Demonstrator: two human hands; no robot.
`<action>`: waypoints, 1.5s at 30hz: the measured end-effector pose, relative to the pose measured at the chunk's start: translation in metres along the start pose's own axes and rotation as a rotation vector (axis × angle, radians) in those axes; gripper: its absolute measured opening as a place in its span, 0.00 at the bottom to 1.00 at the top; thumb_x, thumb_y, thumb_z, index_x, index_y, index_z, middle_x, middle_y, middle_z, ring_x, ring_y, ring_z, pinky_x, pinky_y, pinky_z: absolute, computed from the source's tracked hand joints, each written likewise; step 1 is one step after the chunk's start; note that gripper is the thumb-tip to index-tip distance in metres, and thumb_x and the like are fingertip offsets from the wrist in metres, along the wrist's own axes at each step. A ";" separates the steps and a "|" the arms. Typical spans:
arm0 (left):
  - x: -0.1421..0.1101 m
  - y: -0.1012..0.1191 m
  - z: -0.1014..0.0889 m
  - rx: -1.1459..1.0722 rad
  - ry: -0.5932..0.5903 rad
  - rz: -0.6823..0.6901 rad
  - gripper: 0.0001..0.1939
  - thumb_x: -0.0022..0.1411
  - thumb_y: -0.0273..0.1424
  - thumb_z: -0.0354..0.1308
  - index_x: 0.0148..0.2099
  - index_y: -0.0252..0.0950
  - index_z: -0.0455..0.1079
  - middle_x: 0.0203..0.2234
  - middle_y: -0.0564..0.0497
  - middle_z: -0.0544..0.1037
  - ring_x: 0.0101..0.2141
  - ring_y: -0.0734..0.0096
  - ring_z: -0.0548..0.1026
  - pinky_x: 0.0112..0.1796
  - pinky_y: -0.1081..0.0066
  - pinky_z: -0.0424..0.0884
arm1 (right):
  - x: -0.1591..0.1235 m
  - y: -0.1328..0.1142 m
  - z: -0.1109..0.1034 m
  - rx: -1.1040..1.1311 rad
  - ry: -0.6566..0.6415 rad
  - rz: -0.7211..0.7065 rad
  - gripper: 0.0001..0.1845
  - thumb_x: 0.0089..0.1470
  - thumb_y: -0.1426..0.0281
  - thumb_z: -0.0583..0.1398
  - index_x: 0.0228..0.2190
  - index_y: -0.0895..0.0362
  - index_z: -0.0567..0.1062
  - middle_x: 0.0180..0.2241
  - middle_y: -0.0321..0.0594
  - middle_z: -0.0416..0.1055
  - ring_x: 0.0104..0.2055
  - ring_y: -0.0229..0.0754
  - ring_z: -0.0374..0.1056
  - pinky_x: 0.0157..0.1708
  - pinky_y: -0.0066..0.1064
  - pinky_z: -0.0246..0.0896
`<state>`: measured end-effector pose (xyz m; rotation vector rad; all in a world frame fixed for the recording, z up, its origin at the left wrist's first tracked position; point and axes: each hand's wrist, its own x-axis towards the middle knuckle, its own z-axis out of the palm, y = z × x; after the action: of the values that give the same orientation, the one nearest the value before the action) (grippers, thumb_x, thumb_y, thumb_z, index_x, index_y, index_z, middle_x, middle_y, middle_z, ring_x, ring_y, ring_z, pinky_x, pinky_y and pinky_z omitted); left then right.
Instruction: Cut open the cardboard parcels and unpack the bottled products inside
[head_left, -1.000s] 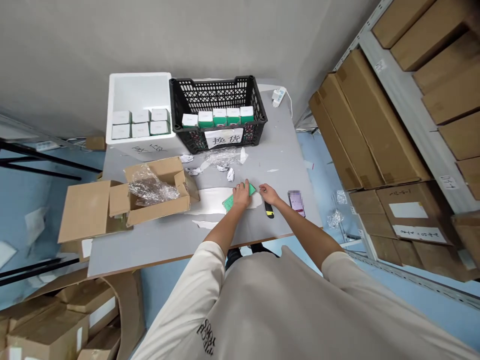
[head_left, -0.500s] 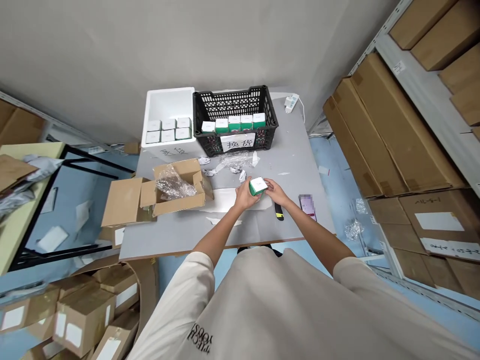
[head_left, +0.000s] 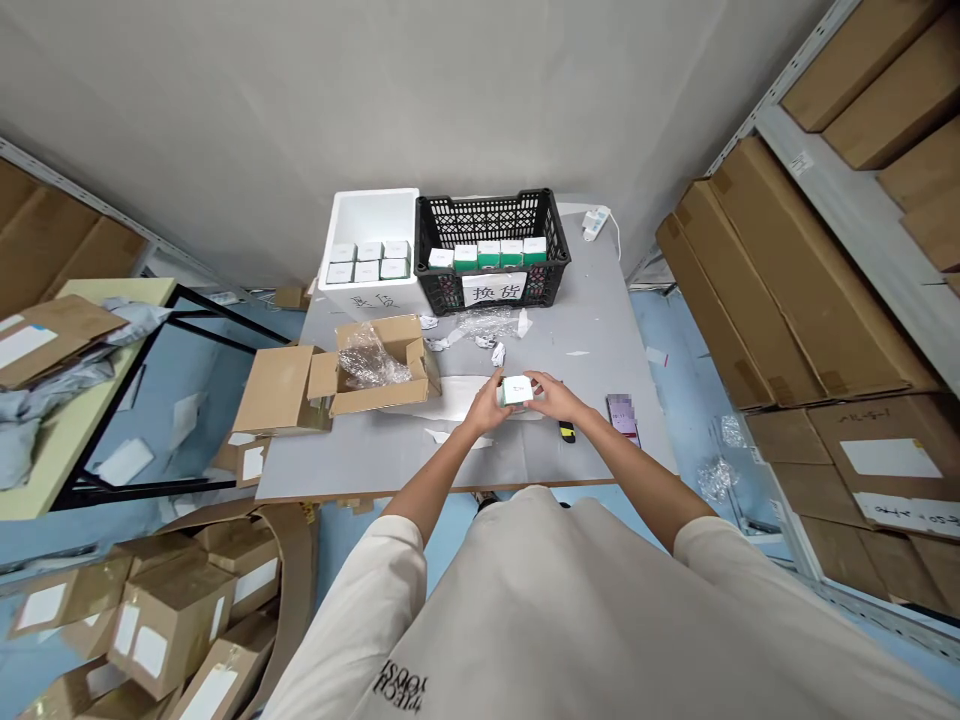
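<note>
Between my two hands is a small white-and-green box [head_left: 517, 389], its white top facing up. My left hand [head_left: 487, 404] grips its left side, and my right hand [head_left: 553, 395] grips the right side. Beyond it stands a black plastic crate [head_left: 551, 270] with a row of similar boxes inside. A white foam box [head_left: 337, 297] left of the crate holds several more of these boxes. Close to my left hand lies an open cardboard box [head_left: 382, 400] with clear plastic wrap [head_left: 369, 358] in it. Partly behind my right arm is a black-and-yellow cutter [head_left: 567, 432].
A phone [head_left: 622, 416] lies at the table's right, and a white power strip [head_left: 595, 223] near the back. Crumpled paper [head_left: 498, 354] and plastic scraps lie before the crate. Cardboard cartons [head_left: 795, 270] fill shelving on the right; more parcels [head_left: 176, 620] stand at lower left.
The small box has turned in my hands, so less of its green side shows. My right hand now sits more firmly against it. The whole view has shifted slightly.
</note>
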<state>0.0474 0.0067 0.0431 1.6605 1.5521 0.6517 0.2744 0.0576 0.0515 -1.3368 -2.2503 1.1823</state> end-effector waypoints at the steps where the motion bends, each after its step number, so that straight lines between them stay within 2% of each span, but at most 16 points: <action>1: -0.001 0.000 -0.001 -0.013 -0.006 0.002 0.53 0.56 0.33 0.69 0.76 0.41 0.45 0.62 0.42 0.72 0.62 0.53 0.70 0.58 0.57 0.68 | 0.001 -0.001 -0.003 -0.003 0.000 -0.006 0.38 0.54 0.65 0.68 0.64 0.51 0.67 0.54 0.45 0.71 0.46 0.46 0.74 0.51 0.38 0.69; 5: -0.005 0.001 -0.001 -0.019 -0.016 0.004 0.56 0.56 0.30 0.69 0.77 0.46 0.40 0.61 0.45 0.73 0.59 0.56 0.73 0.56 0.61 0.70 | 0.007 -0.009 -0.016 -0.085 0.021 -0.066 0.26 0.56 0.63 0.67 0.56 0.52 0.76 0.56 0.46 0.70 0.54 0.50 0.71 0.56 0.39 0.66; 8: -0.005 -0.001 -0.001 -0.033 -0.012 0.006 0.57 0.57 0.30 0.69 0.77 0.48 0.36 0.61 0.46 0.72 0.59 0.58 0.74 0.55 0.63 0.71 | 0.010 -0.016 -0.021 -0.198 -0.038 -0.160 0.32 0.51 0.62 0.71 0.57 0.51 0.76 0.60 0.46 0.68 0.60 0.55 0.67 0.60 0.42 0.62; 11: -0.006 -0.001 -0.002 -0.030 -0.022 0.000 0.58 0.57 0.31 0.69 0.78 0.48 0.35 0.62 0.46 0.72 0.59 0.58 0.74 0.55 0.63 0.70 | 0.009 -0.021 -0.021 -0.297 -0.058 -0.222 0.35 0.50 0.66 0.71 0.59 0.51 0.74 0.61 0.48 0.69 0.61 0.57 0.66 0.61 0.45 0.59; 17: -0.007 -0.002 -0.004 -0.020 -0.031 -0.005 0.59 0.58 0.33 0.70 0.78 0.49 0.34 0.63 0.45 0.72 0.58 0.58 0.75 0.54 0.63 0.71 | 0.005 -0.028 -0.017 -0.399 -0.079 -0.253 0.28 0.54 0.67 0.67 0.57 0.54 0.76 0.60 0.51 0.72 0.62 0.58 0.67 0.63 0.44 0.53; 21: -0.005 -0.003 -0.003 -0.015 -0.033 -0.007 0.60 0.57 0.32 0.70 0.78 0.49 0.33 0.63 0.45 0.71 0.57 0.59 0.75 0.54 0.64 0.71 | 0.005 -0.031 -0.018 -0.392 -0.053 -0.281 0.23 0.55 0.67 0.66 0.53 0.55 0.78 0.57 0.52 0.75 0.58 0.57 0.70 0.62 0.44 0.54; 24: -0.005 -0.003 -0.003 0.006 -0.037 -0.017 0.60 0.57 0.31 0.70 0.78 0.48 0.33 0.64 0.44 0.70 0.58 0.57 0.75 0.54 0.63 0.70 | 0.011 -0.033 -0.017 -0.339 0.020 -0.215 0.16 0.61 0.67 0.60 0.50 0.54 0.78 0.48 0.48 0.80 0.52 0.53 0.73 0.57 0.39 0.57; 28: -0.006 -0.002 -0.002 0.002 -0.035 -0.005 0.61 0.57 0.30 0.70 0.78 0.48 0.30 0.64 0.44 0.70 0.58 0.55 0.74 0.54 0.62 0.71 | 0.027 -0.029 -0.012 -0.174 0.195 0.028 0.19 0.68 0.62 0.53 0.56 0.53 0.72 0.38 0.41 0.80 0.40 0.48 0.74 0.42 0.35 0.64; 30: -0.007 -0.003 -0.001 0.004 -0.040 0.002 0.60 0.58 0.31 0.69 0.78 0.49 0.30 0.64 0.45 0.70 0.58 0.55 0.75 0.53 0.61 0.71 | 0.034 -0.024 -0.007 -0.119 0.283 0.119 0.20 0.67 0.61 0.53 0.56 0.53 0.69 0.39 0.39 0.78 0.36 0.46 0.73 0.38 0.35 0.64; 33: -0.009 -0.002 0.001 0.062 -0.020 0.031 0.58 0.58 0.32 0.68 0.78 0.47 0.34 0.65 0.43 0.68 0.60 0.52 0.72 0.55 0.59 0.70 | 0.037 -0.018 0.000 -0.174 0.344 0.082 0.16 0.64 0.66 0.55 0.51 0.54 0.71 0.48 0.44 0.74 0.41 0.45 0.71 0.43 0.36 0.65; 36: -0.008 0.002 0.000 0.204 0.055 0.113 0.56 0.55 0.33 0.71 0.77 0.44 0.41 0.69 0.38 0.59 0.67 0.45 0.61 0.61 0.51 0.64 | 0.032 -0.018 0.006 -0.287 0.274 -0.032 0.15 0.64 0.72 0.52 0.47 0.54 0.76 0.54 0.46 0.70 0.52 0.47 0.68 0.52 0.37 0.62; 38: -0.006 0.006 -0.003 0.273 0.058 0.184 0.54 0.55 0.33 0.71 0.76 0.44 0.44 0.70 0.38 0.57 0.69 0.44 0.57 0.63 0.49 0.60 | 0.027 -0.022 0.007 -0.349 0.184 -0.056 0.17 0.65 0.70 0.52 0.48 0.54 0.77 0.54 0.46 0.71 0.55 0.49 0.66 0.55 0.38 0.60; 42: 0.001 0.012 -0.008 0.310 -0.057 0.289 0.44 0.59 0.29 0.66 0.72 0.43 0.49 0.67 0.41 0.64 0.66 0.49 0.62 0.62 0.51 0.62 | 0.017 -0.034 0.009 -0.426 0.087 -0.013 0.22 0.63 0.61 0.59 0.56 0.54 0.74 0.54 0.47 0.72 0.57 0.52 0.64 0.57 0.40 0.56; 45: 0.006 0.014 -0.010 0.334 -0.088 0.302 0.40 0.60 0.28 0.65 0.70 0.41 0.53 0.64 0.40 0.67 0.64 0.50 0.66 0.60 0.52 0.65 | 0.016 -0.039 0.009 -0.433 0.084 0.025 0.22 0.61 0.64 0.58 0.56 0.55 0.74 0.54 0.48 0.74 0.57 0.53 0.65 0.58 0.41 0.56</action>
<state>0.0488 0.0150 0.0593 2.1723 1.4159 0.4797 0.2363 0.0567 0.0727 -1.5307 -2.5251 0.6476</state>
